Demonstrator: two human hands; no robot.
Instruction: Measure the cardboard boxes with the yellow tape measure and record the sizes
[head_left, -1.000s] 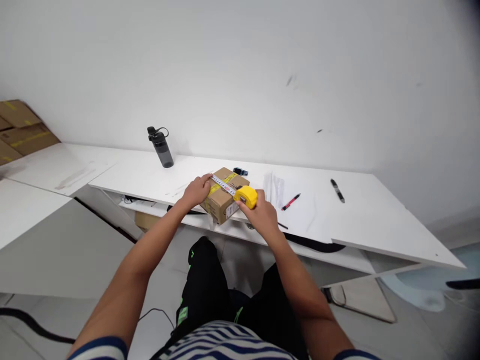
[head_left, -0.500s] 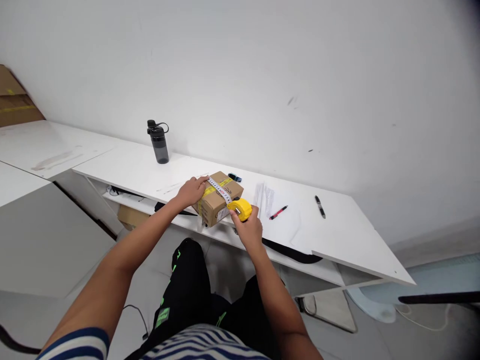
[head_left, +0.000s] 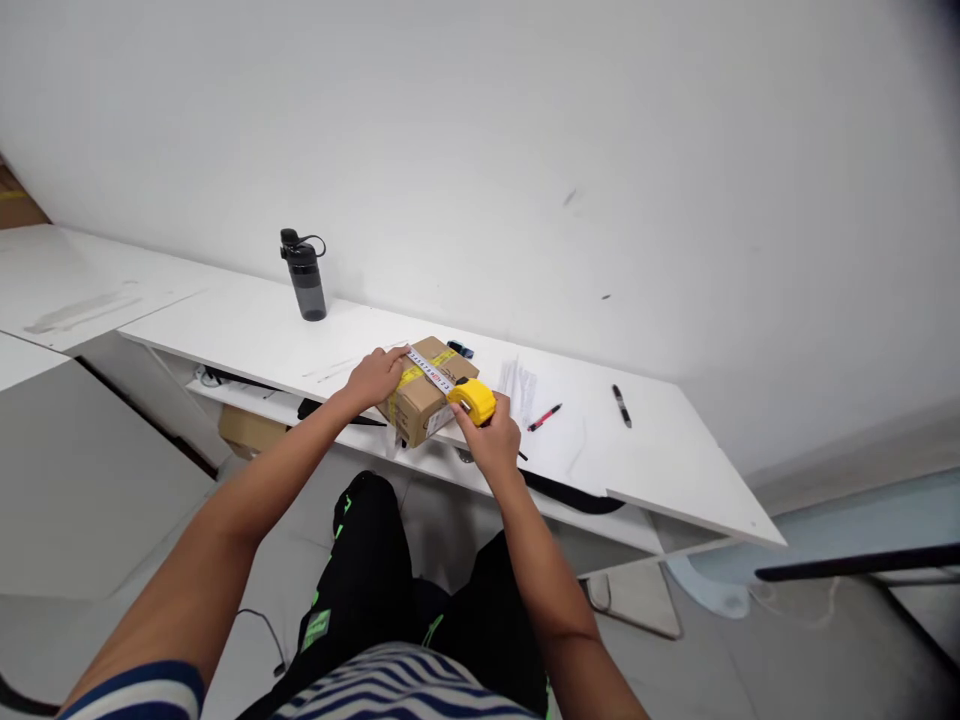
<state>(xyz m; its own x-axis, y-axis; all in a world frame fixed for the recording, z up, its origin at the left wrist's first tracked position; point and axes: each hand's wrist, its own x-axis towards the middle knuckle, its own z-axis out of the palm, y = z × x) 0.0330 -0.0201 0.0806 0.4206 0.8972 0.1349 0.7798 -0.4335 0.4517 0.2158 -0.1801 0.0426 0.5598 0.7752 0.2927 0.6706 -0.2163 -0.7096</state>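
Note:
A small brown cardboard box (head_left: 422, 408) with yellow packing tape lies at the front edge of the white desk (head_left: 660, 440). Across its top stretches the white blade (head_left: 429, 370) of a tape measure. My left hand (head_left: 375, 378) is closed at the blade's free end, by the far left edge of the box. In my right hand (head_left: 491, 435) is the yellow tape measure case (head_left: 475, 400), held against the box's right edge. My palm hides part of the case.
A dark water bottle (head_left: 305, 280) stands behind to the left. A dark wristwatch-like item (head_left: 460, 349) lies behind the box. To the right are printed paper (head_left: 519, 385), a red pen (head_left: 545, 417) and a black pen (head_left: 622, 406). Beneath the desktop runs an open shelf (head_left: 270, 403).
The tape measure case has come slightly closer to the box, and a little less blade shows. My left hand stays at the blade's end. The whole view has shifted slightly.

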